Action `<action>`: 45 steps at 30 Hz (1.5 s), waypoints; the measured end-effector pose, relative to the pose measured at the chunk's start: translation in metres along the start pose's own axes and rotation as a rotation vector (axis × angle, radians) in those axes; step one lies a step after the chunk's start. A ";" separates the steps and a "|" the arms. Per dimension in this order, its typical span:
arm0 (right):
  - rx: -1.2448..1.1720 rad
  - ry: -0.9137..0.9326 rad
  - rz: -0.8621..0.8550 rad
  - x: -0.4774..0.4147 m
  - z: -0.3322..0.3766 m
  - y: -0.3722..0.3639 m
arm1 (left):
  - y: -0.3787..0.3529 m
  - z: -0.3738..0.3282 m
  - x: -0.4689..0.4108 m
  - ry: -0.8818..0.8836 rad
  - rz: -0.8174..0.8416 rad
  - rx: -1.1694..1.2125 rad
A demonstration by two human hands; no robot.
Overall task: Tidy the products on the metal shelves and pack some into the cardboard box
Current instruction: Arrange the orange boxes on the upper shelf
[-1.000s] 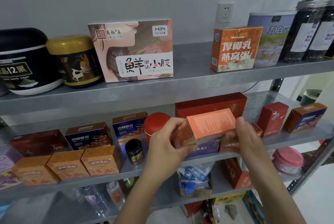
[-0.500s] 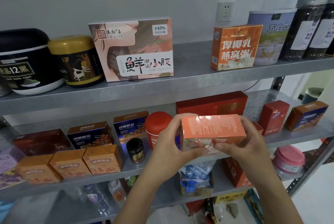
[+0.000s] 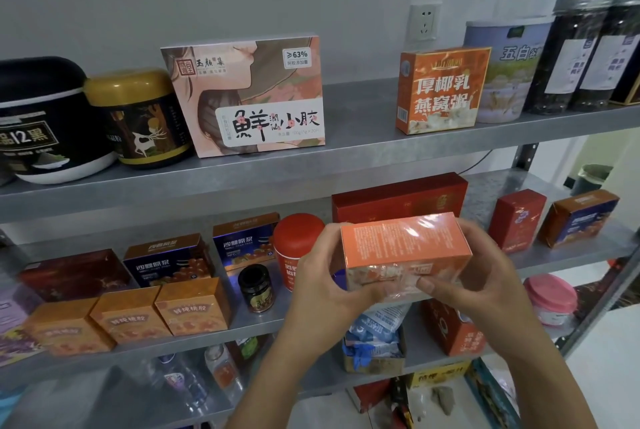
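An orange box wrapped in shiny film point(image 3: 403, 248) is held level in front of the middle metal shelf point(image 3: 575, 257). My left hand point(image 3: 323, 281) grips its left end and my right hand point(image 3: 485, 276) grips its right end, thumbs under the front face. A matching orange box point(image 3: 441, 90) stands upright on the top shelf point(image 3: 346, 151). Behind the held box lies a long red box point(image 3: 398, 196), and a red canister point(image 3: 294, 241) stands just left of my left hand. No cardboard packing box is in view.
The top shelf also carries a black jar point(image 3: 41, 120), a gold-lidded jar point(image 3: 138, 116), a large pink box point(image 3: 246, 96), a pale tub point(image 3: 509, 68) and dark jars point(image 3: 585, 54). Blue boxes point(image 3: 169, 258), orange boxes point(image 3: 128, 317), a small dark jar point(image 3: 256, 288) and red boxes point(image 3: 517, 219) fill the middle shelf.
The orange box has been turned from tilted to level and lifted slightly; my right hand shifted from its top right corner to gripping its right end. Both hands keep hold.
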State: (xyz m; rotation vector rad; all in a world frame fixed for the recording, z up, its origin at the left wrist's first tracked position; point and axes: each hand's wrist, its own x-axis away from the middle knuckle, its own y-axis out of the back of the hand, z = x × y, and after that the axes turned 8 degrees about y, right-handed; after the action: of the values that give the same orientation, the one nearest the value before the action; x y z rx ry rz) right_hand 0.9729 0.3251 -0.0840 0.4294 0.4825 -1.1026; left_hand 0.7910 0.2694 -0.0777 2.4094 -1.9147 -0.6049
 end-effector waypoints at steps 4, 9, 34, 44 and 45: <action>-0.079 -0.078 -0.051 0.007 -0.009 -0.001 | -0.001 0.000 0.002 0.069 -0.026 0.232; -0.159 -0.213 -0.206 0.013 -0.021 -0.010 | -0.009 -0.001 0.007 0.204 -0.085 0.483; -0.290 -0.532 -0.047 -0.004 -0.008 -0.024 | 0.003 0.002 0.005 0.409 -0.151 0.457; 0.237 -0.301 -0.367 0.000 0.002 -0.040 | 0.001 0.015 0.002 0.226 -0.259 -0.092; 0.336 -0.250 -0.401 0.000 0.004 -0.043 | -0.001 0.011 0.003 0.190 -0.228 -0.051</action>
State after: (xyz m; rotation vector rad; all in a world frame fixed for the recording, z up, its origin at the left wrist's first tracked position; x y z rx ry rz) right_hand 0.9337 0.3061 -0.0840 0.4907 0.1616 -1.6139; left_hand 0.7891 0.2697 -0.0888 2.5671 -1.5494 -0.4058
